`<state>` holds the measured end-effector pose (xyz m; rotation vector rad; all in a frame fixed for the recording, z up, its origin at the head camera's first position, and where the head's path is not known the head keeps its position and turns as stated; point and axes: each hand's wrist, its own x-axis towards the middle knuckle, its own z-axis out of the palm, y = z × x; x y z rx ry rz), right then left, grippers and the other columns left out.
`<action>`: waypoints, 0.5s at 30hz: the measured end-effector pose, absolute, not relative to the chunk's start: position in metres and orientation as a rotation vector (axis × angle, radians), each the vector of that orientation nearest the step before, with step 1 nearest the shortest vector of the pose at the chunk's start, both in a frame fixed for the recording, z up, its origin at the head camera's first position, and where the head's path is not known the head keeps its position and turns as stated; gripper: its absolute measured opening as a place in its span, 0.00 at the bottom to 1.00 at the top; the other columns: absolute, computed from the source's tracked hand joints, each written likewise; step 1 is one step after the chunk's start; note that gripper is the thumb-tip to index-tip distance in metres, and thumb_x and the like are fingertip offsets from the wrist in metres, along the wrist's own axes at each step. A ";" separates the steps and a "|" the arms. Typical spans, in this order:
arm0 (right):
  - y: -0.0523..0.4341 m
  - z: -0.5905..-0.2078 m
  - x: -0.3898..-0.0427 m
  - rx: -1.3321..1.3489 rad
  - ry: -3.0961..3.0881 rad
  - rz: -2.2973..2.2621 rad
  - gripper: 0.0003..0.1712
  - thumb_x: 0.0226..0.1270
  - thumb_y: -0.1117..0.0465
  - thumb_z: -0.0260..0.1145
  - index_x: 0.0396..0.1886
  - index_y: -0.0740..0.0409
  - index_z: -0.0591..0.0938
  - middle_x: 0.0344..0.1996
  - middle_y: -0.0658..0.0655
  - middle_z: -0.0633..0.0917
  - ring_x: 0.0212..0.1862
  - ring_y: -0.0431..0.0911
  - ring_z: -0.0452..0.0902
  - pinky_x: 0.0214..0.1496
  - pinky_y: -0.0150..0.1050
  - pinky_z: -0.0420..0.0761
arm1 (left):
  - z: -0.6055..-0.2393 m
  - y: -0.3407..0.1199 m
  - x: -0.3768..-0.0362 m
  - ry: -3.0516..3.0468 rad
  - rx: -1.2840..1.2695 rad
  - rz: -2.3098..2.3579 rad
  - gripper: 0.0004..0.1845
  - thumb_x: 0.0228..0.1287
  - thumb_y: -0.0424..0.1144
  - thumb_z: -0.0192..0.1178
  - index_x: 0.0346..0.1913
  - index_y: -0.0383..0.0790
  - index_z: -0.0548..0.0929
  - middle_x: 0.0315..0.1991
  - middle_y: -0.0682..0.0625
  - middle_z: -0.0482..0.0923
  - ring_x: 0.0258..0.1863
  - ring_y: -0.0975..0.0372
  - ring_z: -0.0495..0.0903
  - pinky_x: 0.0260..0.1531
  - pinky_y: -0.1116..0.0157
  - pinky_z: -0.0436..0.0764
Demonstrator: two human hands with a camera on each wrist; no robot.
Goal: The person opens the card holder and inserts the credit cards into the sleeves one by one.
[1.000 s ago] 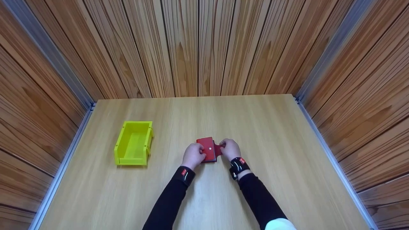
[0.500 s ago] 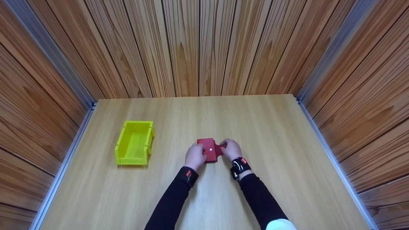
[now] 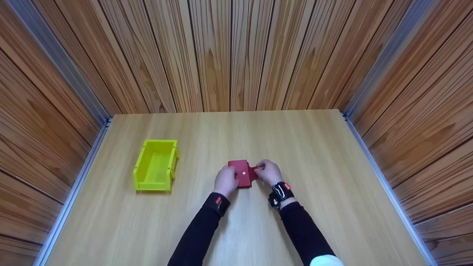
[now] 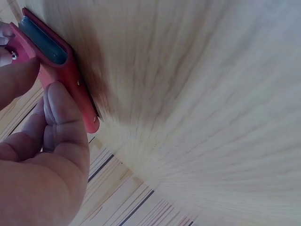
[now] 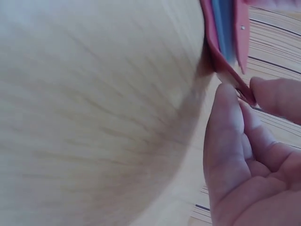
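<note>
A small red card holder [image 3: 242, 165] with a metal snap lies near the middle of the table, its strap pointing right. My left hand [image 3: 225, 181] grips its left side, thumb over the front cover. Seen from the left wrist, the fingers lie along the rounded spine [image 4: 69, 75] and bluish clear sleeves [image 4: 45, 41] show between the covers. My right hand [image 3: 269, 173] pinches the end of the strap [image 5: 231, 77] between thumb and fingers. In the right wrist view the strap stands out from the back cover, apart from the front cover's snap [image 5: 242, 28].
A yellow-green plastic bin [image 3: 155, 186] stands on the left part of the wooden table [image 3: 314, 147]. Wood-panelled walls [image 3: 214, 55] with metal corner rails rise at the back and both sides.
The card holder's front cover has come down flatter and squarer, and the left hand has shifted slightly right. My right wrist has moved a little right, still pinching the strap.
</note>
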<state>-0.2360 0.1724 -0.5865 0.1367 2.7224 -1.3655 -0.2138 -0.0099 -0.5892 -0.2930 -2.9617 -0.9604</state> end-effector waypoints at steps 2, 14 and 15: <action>0.173 -0.586 -0.235 0.152 2.705 -1.369 0.05 0.60 0.68 0.68 0.35 0.65 0.81 0.26 0.55 0.82 0.25 0.43 0.75 0.24 0.33 0.76 | -0.589 -0.010 -0.214 -2.964 -0.291 -0.962 0.10 0.49 0.28 0.70 0.31 0.35 0.78 0.32 0.44 0.76 0.36 0.49 0.79 0.40 0.52 0.77; 0.163 -0.580 -0.234 0.152 2.777 -1.305 0.07 0.62 0.63 0.69 0.26 0.60 0.81 0.20 0.51 0.80 0.22 0.41 0.75 0.23 0.34 0.76 | -0.590 -0.010 -0.214 -2.951 -0.313 -0.957 0.10 0.49 0.27 0.70 0.30 0.35 0.77 0.31 0.44 0.76 0.35 0.50 0.78 0.39 0.52 0.77; 0.161 -0.580 -0.234 0.142 2.797 -1.285 0.07 0.61 0.62 0.70 0.26 0.59 0.81 0.21 0.50 0.80 0.23 0.42 0.75 0.25 0.34 0.76 | -0.591 -0.010 -0.213 -2.950 -0.316 -0.956 0.10 0.49 0.27 0.70 0.30 0.35 0.77 0.31 0.44 0.76 0.35 0.50 0.78 0.39 0.52 0.77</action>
